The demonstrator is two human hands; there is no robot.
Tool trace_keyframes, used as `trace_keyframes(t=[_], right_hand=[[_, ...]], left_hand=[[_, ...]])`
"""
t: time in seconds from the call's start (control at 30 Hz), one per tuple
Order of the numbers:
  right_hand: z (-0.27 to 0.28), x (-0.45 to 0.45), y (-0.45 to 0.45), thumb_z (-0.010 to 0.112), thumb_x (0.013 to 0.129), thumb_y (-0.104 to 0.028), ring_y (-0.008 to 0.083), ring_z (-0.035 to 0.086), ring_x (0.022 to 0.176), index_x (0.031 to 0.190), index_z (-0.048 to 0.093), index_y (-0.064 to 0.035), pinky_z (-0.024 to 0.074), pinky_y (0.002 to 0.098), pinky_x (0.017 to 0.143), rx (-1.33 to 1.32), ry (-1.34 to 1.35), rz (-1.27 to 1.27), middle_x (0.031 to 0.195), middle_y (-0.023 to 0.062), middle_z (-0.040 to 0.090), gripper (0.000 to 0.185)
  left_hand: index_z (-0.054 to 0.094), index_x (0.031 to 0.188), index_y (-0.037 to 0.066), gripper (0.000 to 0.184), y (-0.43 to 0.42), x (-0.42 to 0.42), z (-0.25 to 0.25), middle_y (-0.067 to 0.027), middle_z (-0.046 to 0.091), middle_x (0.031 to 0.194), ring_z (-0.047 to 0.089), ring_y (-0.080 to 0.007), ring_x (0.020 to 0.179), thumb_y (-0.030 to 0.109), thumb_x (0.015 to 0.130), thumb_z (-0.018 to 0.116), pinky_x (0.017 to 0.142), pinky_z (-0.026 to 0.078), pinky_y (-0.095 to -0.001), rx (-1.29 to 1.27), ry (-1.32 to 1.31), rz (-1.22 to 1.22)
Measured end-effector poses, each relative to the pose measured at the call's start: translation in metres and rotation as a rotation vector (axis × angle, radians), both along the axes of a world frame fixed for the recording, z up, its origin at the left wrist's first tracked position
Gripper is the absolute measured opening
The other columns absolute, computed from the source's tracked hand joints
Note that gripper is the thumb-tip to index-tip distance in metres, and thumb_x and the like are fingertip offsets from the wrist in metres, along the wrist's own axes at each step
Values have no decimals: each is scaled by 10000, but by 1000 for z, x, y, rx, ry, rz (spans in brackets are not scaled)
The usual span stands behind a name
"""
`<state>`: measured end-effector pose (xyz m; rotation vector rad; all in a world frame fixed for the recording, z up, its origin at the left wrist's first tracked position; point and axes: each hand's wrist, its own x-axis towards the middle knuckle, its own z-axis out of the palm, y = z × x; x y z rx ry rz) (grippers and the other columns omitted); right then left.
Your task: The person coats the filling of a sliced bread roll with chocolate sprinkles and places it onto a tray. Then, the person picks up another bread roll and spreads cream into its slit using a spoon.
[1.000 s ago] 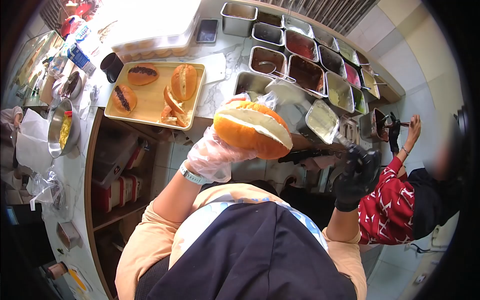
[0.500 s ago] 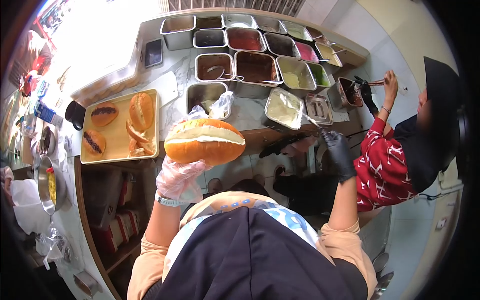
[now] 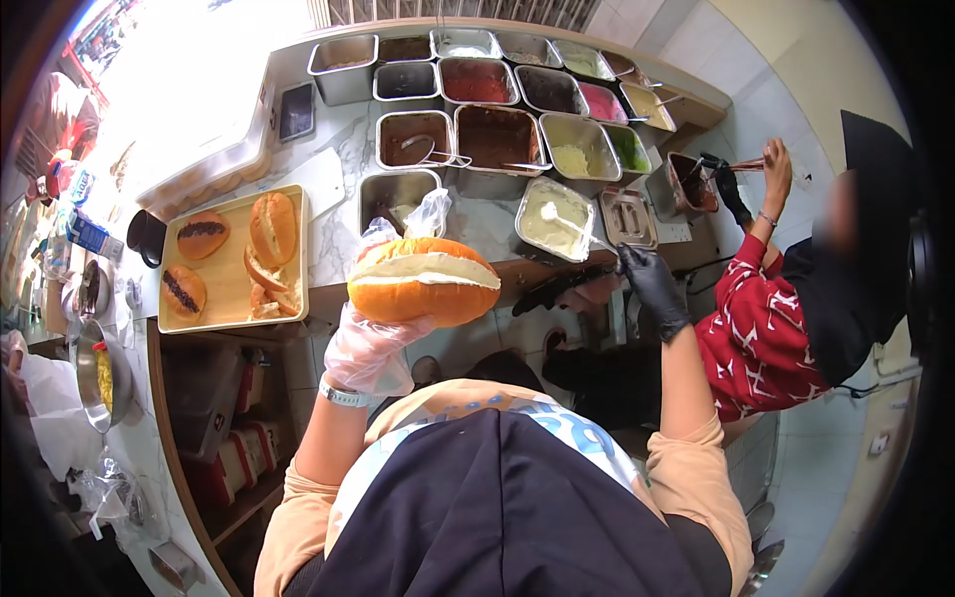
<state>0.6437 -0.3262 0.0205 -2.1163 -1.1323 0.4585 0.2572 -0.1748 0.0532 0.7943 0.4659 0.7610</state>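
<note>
My left hand [image 3: 376, 348], in a clear plastic glove, is closed around the underside of a split bread roll [image 3: 426, 284]. A thick band of white cream fills the roll's slit. Black-gloved, my right hand [image 3: 657, 291] grips the handle of a slim cream-coated spreader [image 3: 589, 235]. Its far end rests in or just over a metal tub of pale cream [image 3: 530, 234]; contact with the cream is hard to make out. Beside that tub lies a small lidded metal container [image 3: 630, 219]. The roll is held in the air in front of the counter.
Several metal tubs of fillings, including a chocolate-brown one [image 3: 497, 139], line the marble counter. A yellow tray [image 3: 234, 316] at left holds several rolls and bread pieces. At right a co-worker in a red patterned sweater [image 3: 761, 338] works over another tub [image 3: 686, 184] with sticks.
My right hand has moved slightly left, bringing the spreader's end from the tub's right edge to over its cream. My left hand and the roll have shifted slightly right.
</note>
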Motion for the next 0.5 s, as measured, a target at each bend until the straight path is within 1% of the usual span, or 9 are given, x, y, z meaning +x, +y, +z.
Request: trace_keyframes(t=[0.07,0.17,0.23,0.27,0.3,0.33,0.43,0.47,0.5], right_hand=[[2,5,-15,539,961,-274,99,472,537,840,661,-51,367,290,505,104,211,48,620,-17,543,282],[29,-6,-36,542,967,-261,35,357,535,828,653,-62,295,236,493,101,504,-37,609,-83,439,267],[42,-13,-47,548,963,-211,52,418,621,889,637,-46,344,234,576,147,648,-116,704,-34,494,201],[44,-11,-55,542,962,-155,84,510,704,953,628,-28,419,248,649,165,690,-148,796,9,566,154],[56,-16,-54,548,962,-145,108,562,762,978,627,-17,464,273,702,164,625,-74,850,33,606,151],[68,-22,-53,553,961,-134,132,614,820,1003,625,-5,508,298,754,168,558,-3,904,56,645,154],[82,-34,-45,566,957,-164,138,614,811,996,632,-3,501,297,756,242,594,189,908,57,647,179],[96,-47,-37,535,970,-185,124,564,788,945,648,-14,445,293,740,217,489,261,866,46,654,206],[96,-48,-34,543,962,-167,138,573,799,952,646,-10,449,300,749,199,464,297,878,54,654,188]], left_hand=[[408,1341,73,833,3,1,-1,-65,557,1239,537,-183,1158,-33,631,832,1003,444,-342,87,39,-4],[423,1322,68,769,4,8,2,-65,560,1236,534,-165,1152,7,668,822,1004,438,-330,201,76,-56],[423,1324,63,766,5,15,3,-67,556,1237,538,-164,1132,25,671,823,985,443,-319,259,119,-122],[419,1330,61,785,6,17,2,-69,552,1238,545,-169,1113,27,661,828,964,451,-312,282,154,-161],[415,1337,58,805,8,19,1,-71,548,1239,551,-174,1095,30,651,834,943,459,-306,307,192,-198],[440,1324,57,758,11,22,-6,-59,557,1230,519,-160,1120,73,675,831,959,431,-302,473,219,-195],[487,1284,54,681,8,32,11,-59,556,1241,483,-138,1156,98,694,826,992,385,-298,560,91,-197],[515,1242,43,638,12,32,11,-72,546,1252,461,-150,1179,85,686,826,1022,340,-310,714,179,-228],[522,1234,39,629,14,33,12,-78,545,1254,466,-159,1174,77,683,823,1029,331,-314,700,184,-269]])
